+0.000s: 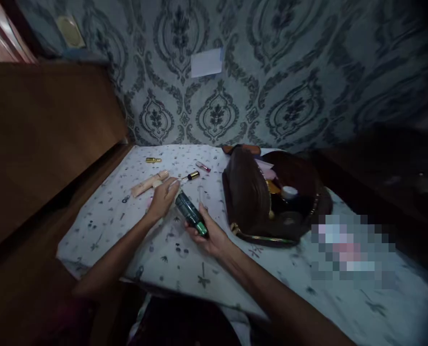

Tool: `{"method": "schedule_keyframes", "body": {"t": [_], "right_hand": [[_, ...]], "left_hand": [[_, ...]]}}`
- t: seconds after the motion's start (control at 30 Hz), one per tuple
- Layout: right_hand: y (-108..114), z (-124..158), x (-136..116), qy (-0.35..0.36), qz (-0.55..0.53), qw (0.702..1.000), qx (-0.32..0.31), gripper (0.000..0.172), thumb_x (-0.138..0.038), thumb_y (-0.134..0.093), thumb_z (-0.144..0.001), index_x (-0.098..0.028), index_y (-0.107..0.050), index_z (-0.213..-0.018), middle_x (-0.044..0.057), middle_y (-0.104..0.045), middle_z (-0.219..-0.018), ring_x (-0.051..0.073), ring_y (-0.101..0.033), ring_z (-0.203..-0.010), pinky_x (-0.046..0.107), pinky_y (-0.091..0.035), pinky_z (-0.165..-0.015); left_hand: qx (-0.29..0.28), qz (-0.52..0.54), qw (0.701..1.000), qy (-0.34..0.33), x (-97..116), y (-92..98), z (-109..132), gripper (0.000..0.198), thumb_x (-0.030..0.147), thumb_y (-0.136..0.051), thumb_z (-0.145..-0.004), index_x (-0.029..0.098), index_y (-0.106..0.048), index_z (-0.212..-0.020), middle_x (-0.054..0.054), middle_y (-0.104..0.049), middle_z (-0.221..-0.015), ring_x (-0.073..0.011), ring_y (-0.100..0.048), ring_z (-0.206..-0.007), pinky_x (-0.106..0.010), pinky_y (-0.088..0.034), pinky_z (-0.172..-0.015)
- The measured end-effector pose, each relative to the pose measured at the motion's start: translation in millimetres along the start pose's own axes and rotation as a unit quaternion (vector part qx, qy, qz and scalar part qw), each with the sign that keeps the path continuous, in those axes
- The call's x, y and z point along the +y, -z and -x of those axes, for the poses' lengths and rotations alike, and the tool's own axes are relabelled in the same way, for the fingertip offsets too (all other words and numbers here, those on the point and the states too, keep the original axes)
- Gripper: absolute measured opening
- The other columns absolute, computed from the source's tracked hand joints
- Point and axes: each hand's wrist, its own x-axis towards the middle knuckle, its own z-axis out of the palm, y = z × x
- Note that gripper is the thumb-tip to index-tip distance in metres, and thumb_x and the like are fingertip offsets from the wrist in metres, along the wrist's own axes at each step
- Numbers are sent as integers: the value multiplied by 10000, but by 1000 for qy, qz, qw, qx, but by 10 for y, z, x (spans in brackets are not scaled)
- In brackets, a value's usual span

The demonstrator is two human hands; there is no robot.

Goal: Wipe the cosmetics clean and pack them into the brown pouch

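My right hand (209, 233) is closed round the lower end of a dark green bottle (190, 214), which lies tilted just above the white patterned cloth (170, 254). My left hand (164, 194) rests on the cloth at the bottle's upper end, fingers curled, touching or close to its top; what it holds, if anything, is hidden. A beige tube (149, 183) lies just left of that hand.
On the cloth lie a small gold item (153, 160), a gold-and-black applicator (192, 176) and a pink tube (203, 166). An open dark brown bag (248, 197) with items inside stands to the right. Patterned wallpaper rises behind; a wooden panel (44, 139) is at left.
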Motion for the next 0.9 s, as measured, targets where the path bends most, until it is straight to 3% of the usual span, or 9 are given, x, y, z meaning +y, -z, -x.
{"method": "schedule_keyframes", "body": {"t": [0.1,0.2,0.37,0.53,0.63,0.7,0.8,0.9], "right_hand": [[15,-1,11,4,11,1000,-26,409,-506,-500,-968,-132,-619,-854,46,-642,-656,61,-494,-442,105,-284,-289],[6,-9,60,67,28,997,-39,260,-415,-688,-860,-168,-614,-893,32,-664,-694,88,-569,-539,113,-329,-348],[12,-17,124,167,126,978,-26,373,-468,-766,-733,-218,-555,-912,-22,-649,-664,98,-563,-510,135,-289,-372],[14,-35,112,130,140,982,2,309,-499,-585,-856,-200,-518,-816,-11,-644,-599,55,-382,-352,159,-170,-320],[11,-52,104,79,121,989,2,414,-513,-424,-949,-176,-542,-740,2,-601,-520,49,-302,-323,175,-151,-306],[20,-70,106,62,97,993,-1,477,-535,-374,-971,-172,-554,-718,-21,-542,-470,50,-289,-318,175,-152,-305],[48,-116,126,72,47,996,33,426,-543,-448,-948,-199,-519,-708,-66,-471,-432,58,-316,-312,169,-162,-306],[78,-163,156,94,29,994,53,364,-504,-542,-913,-212,-487,-704,-85,-468,-445,58,-353,-327,153,-191,-314]], "left_hand": [[5,1,1000,23,-67,25,-41,318,379,-412,-942,196,-567,-734,-27,-629,-761,-214,-582,-838,-313,-465,-800],[1,1,1000,22,-103,61,-48,325,371,-412,-943,205,-502,-678,-2,-543,-684,-187,-523,-735,-296,-437,-728],[5,-19,1000,15,-114,94,-11,319,347,-399,-957,201,-502,-692,10,-518,-674,-170,-500,-694,-282,-415,-688],[15,-60,998,-13,-52,75,57,294,331,-406,-973,174,-648,-915,-37,-676,-832,-211,-622,-866,-317,-482,-826],[6,-108,993,-54,24,18,150,305,302,-408,-985,166,-673,-1046,-82,-723,-1011,-230,-653,-1000,-361,-506,-917],[-8,-155,984,-90,92,-48,255,309,280,-411,-990,172,-673,-1113,-101,-700,-1178,-250,-614,-1152,-415,-483,-1014],[-25,-218,965,-146,223,-165,475,314,268,-422,-993,184,-663,-1175,-97,-620,-1357,-284,-469,-1356,-491,-427,-1110],[-59,-243,947,-202,346,-244,678,351,258,-416,-994,182,-615,-1273,-93,-553,-1443,-285,-387,-1429,-463,-459,-1103]]}}
